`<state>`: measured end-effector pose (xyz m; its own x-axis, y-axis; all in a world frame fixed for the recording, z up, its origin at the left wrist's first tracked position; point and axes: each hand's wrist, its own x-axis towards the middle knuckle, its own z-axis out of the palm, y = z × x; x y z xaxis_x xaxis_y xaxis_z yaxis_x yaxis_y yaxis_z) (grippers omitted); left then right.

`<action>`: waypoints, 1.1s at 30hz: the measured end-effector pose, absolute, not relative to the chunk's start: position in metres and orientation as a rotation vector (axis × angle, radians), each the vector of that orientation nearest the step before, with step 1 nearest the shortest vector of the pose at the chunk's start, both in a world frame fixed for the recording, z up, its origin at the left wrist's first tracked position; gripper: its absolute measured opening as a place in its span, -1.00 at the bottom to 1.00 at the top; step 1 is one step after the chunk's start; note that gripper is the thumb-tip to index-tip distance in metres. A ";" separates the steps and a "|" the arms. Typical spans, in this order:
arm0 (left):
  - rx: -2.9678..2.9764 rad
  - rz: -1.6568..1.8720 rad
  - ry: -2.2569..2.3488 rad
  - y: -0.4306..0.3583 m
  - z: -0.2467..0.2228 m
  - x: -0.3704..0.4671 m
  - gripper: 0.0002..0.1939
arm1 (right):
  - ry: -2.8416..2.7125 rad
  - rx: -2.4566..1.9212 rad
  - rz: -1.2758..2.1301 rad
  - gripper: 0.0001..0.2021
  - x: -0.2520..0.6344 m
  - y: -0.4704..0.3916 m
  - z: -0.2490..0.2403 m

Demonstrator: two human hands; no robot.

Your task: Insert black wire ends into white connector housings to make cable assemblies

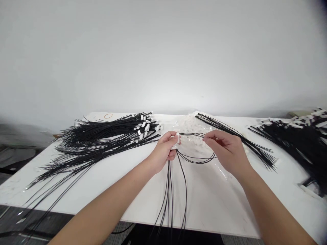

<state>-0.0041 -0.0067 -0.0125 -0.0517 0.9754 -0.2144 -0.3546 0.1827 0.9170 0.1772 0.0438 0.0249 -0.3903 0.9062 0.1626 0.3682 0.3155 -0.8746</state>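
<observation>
Gripping | left hand (163,151): closed around white connector (178,138) | right hand (227,148): pinching black wires (193,134)

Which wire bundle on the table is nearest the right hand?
The slim black bundle just behind the right hand; the much bigger left pile and right pile lie farther away.

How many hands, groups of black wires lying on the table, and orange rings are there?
Hands: 2 (left hand, right hand)
Black wire groups: 3 (left heap, middle bundle, right heap)
Orange ring: 1
Total: 6
</observation>
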 end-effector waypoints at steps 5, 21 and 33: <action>0.805 1.278 1.165 -0.007 -0.014 -0.002 -0.75 | -1.899 -1.248 1.171 -0.85 0.176 0.044 0.025; 0.869 1.194 1.153 -0.011 -0.009 0.001 -0.74 | -2.254 -0.872 -0.186 -0.86 0.171 0.048 -0.008; 0.889 1.136 1.152 -0.015 0.003 0.004 -0.76 | -2.180 -0.604 -0.271 -0.90 0.167 0.048 -0.014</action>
